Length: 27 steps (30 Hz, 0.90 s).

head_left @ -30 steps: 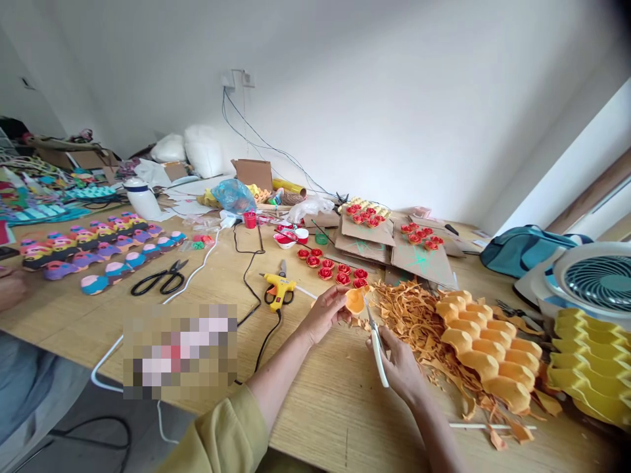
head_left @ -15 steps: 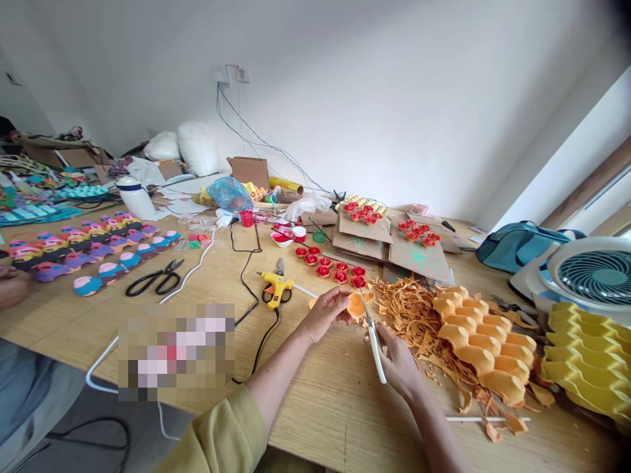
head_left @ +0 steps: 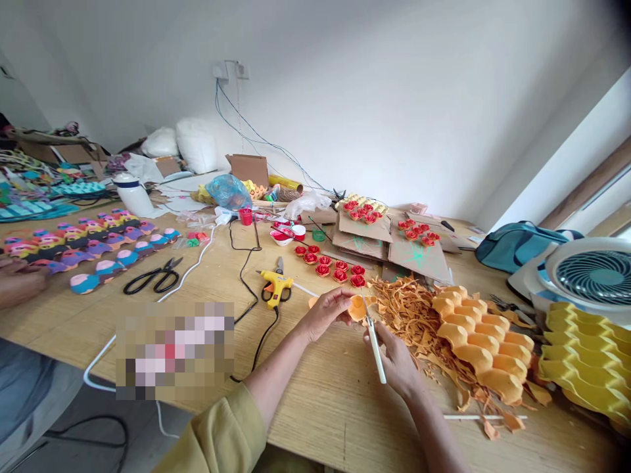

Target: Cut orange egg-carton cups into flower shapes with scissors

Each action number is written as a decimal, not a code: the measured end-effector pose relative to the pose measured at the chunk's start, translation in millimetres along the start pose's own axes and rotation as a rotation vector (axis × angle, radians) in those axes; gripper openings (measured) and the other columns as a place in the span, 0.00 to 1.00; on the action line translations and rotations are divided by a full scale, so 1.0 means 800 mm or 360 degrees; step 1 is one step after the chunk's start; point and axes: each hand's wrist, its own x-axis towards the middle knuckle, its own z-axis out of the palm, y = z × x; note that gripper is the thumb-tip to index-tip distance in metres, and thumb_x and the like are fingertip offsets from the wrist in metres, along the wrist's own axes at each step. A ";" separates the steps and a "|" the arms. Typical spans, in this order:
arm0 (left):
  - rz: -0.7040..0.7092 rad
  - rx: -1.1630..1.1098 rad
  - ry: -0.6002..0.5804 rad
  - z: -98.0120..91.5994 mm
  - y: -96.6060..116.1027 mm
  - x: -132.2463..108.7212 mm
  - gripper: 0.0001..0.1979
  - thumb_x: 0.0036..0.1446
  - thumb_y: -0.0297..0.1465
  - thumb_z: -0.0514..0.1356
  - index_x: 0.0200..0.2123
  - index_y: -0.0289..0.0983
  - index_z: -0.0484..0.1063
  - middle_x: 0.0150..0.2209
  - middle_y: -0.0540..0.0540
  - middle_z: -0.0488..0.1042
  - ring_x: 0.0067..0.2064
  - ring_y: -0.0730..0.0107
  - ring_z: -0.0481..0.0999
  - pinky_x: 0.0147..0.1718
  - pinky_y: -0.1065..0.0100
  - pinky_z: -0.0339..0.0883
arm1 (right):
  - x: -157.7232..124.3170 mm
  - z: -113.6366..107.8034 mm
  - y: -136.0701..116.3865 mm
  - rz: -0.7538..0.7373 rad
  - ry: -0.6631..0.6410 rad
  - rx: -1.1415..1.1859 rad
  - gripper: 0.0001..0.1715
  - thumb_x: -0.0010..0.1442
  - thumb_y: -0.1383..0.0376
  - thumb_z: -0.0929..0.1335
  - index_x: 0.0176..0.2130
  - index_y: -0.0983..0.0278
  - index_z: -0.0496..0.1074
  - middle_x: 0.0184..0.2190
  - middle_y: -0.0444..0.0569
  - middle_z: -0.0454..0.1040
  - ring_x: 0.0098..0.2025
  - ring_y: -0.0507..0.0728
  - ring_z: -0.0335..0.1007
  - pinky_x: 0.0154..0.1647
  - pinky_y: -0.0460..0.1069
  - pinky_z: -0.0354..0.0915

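Observation:
My left hand (head_left: 328, 314) pinches an orange egg-carton cup (head_left: 357, 307) by its left side, over the table's middle. In my right hand (head_left: 394, 358) are white-handled scissors (head_left: 375, 351), seen edge-on, with the blades at the cup's right edge. My right fingers are closed round the handle and partly hidden. Just beyond the cup lie several red painted roses (head_left: 340, 276) in rows. A heap of orange carton trimmings (head_left: 407, 315) spreads right of the cup, against an orange egg tray (head_left: 480, 338).
Left of my hands lie a yellow glue gun (head_left: 276, 288) with a black cord and black scissors (head_left: 152, 276). Cardboard sheets (head_left: 365, 226) bear more roses. A yellow egg tray (head_left: 586, 358) and a fan (head_left: 596, 269) stand right. Another person's hand (head_left: 20, 282) is at far left.
The cup has turned slightly in my left fingers, and the scissors stay at its edge. The other person's hand at far left has come further into view.

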 end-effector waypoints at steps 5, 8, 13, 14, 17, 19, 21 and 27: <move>0.0019 -0.0009 -0.0003 0.003 0.002 -0.001 0.23 0.53 0.47 0.66 0.42 0.34 0.71 0.33 0.48 0.74 0.29 0.74 0.73 0.31 0.71 0.68 | -0.001 0.002 0.004 -0.0029 0.0057 -0.0026 0.18 0.65 0.52 0.59 0.29 0.60 0.60 0.26 0.42 0.66 0.28 0.53 0.62 0.31 0.47 0.57; 0.0028 -0.0021 0.0009 0.005 0.004 -0.003 0.23 0.53 0.47 0.65 0.42 0.34 0.71 0.32 0.48 0.74 0.28 0.75 0.72 0.30 0.70 0.69 | 0.000 0.004 0.005 -0.0041 0.0060 -0.0012 0.18 0.65 0.51 0.59 0.30 0.60 0.60 0.26 0.42 0.66 0.28 0.53 0.62 0.31 0.47 0.57; 0.0049 -0.0024 -0.0027 0.009 0.004 -0.004 0.24 0.51 0.45 0.67 0.44 0.35 0.70 0.37 0.47 0.73 0.32 0.73 0.74 0.34 0.68 0.71 | 0.001 0.004 0.004 -0.0020 0.0098 0.0001 0.18 0.65 0.52 0.60 0.29 0.60 0.59 0.25 0.42 0.67 0.28 0.54 0.62 0.31 0.47 0.58; 0.0064 -0.0022 -0.0040 0.010 0.004 -0.004 0.25 0.49 0.44 0.69 0.45 0.35 0.70 0.39 0.47 0.72 0.34 0.73 0.74 0.34 0.68 0.71 | 0.001 0.004 0.004 -0.0012 0.0106 0.0001 0.18 0.65 0.52 0.60 0.29 0.60 0.59 0.25 0.42 0.67 0.28 0.54 0.62 0.31 0.47 0.58; 0.0097 -0.0010 -0.0052 0.012 0.002 -0.004 0.27 0.44 0.40 0.73 0.45 0.36 0.70 0.42 0.47 0.71 0.39 0.70 0.73 0.35 0.69 0.71 | 0.001 0.004 0.005 0.0003 0.0121 -0.0014 0.17 0.64 0.52 0.61 0.29 0.60 0.60 0.24 0.42 0.67 0.27 0.54 0.62 0.31 0.47 0.59; 0.0103 0.0005 -0.0042 0.012 0.001 -0.003 0.26 0.44 0.39 0.73 0.44 0.36 0.71 0.42 0.47 0.72 0.41 0.69 0.73 0.37 0.69 0.71 | 0.001 0.004 0.006 0.0001 0.0121 -0.0030 0.16 0.64 0.52 0.61 0.30 0.60 0.62 0.25 0.43 0.67 0.28 0.54 0.63 0.31 0.48 0.60; 0.0114 0.0021 -0.0040 0.011 0.000 -0.003 0.25 0.45 0.38 0.73 0.43 0.35 0.71 0.41 0.46 0.72 0.41 0.68 0.73 0.38 0.69 0.70 | 0.002 0.003 0.006 0.0001 0.0125 -0.0051 0.16 0.64 0.52 0.60 0.31 0.60 0.62 0.25 0.43 0.67 0.28 0.55 0.64 0.31 0.48 0.60; 0.0096 0.0042 -0.0079 0.009 0.003 -0.003 0.24 0.44 0.38 0.74 0.42 0.35 0.72 0.39 0.47 0.73 0.39 0.69 0.73 0.37 0.70 0.69 | 0.003 0.001 -0.002 -0.0030 0.0120 -0.0055 0.15 0.64 0.53 0.60 0.32 0.60 0.63 0.27 0.45 0.70 0.30 0.55 0.67 0.33 0.49 0.61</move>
